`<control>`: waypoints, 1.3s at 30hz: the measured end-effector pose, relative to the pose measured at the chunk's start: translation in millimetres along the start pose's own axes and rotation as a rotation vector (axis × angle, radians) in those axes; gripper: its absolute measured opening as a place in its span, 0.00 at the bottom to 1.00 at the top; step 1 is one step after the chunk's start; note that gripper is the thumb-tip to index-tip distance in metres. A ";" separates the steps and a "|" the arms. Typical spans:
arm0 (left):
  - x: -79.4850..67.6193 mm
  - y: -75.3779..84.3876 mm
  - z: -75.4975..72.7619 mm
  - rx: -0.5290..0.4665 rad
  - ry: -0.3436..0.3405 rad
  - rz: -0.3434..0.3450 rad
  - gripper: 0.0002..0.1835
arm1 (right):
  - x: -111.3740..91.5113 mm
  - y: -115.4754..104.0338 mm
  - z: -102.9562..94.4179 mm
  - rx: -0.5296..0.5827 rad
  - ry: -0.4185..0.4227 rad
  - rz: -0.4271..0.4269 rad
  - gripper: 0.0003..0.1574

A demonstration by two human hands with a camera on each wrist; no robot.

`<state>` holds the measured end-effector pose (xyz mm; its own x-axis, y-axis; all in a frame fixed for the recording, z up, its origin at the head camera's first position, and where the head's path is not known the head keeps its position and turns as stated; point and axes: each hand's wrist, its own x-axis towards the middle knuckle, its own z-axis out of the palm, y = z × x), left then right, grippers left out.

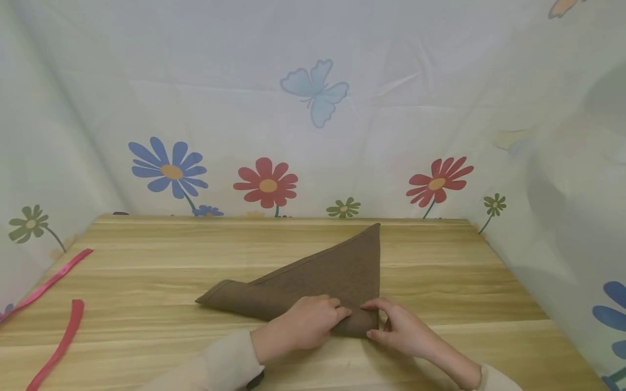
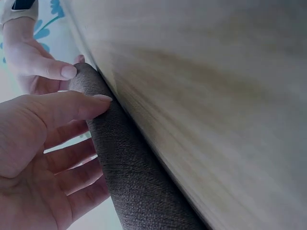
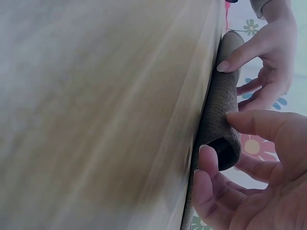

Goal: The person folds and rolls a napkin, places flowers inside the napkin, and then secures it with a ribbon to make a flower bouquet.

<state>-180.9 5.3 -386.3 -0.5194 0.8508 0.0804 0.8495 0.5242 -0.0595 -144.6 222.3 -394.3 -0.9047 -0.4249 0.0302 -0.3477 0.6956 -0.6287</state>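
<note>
A brown cloth (image 1: 337, 271) with a stitched edge lies on the table, a pointed corner at its far right. Its near side is rolled into a tube (image 2: 129, 167), which tapers toward the left. My left hand (image 1: 310, 323) holds the tube near its middle, thumb on the near side and fingers over the top. At the right end, my right hand (image 1: 403, 328) grips the roll between thumb and fingers. The tube's hollow end (image 3: 225, 152) shows between those fingers in the right wrist view. Both hands are close together.
The wood-patterned table (image 1: 440, 271) is backed by a white curtain (image 1: 220, 108) printed with flowers and a butterfly. Toward the left edge lie a pink ribbon (image 1: 54, 279) and a red ribbon strip (image 1: 63, 342), apart from the cloth.
</note>
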 end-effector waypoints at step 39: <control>24.5 -26.5 -9.3 -0.100 0.038 -0.031 0.24 | 13.7 9.8 -6.7 0.090 -0.043 0.044 0.31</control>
<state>-215.3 11.9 -373.5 -0.5434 0.8311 0.1184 0.8390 0.5424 0.0429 -162.1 227.2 -394.9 -0.9064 -0.4212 -0.0310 -0.2830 0.6601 -0.6958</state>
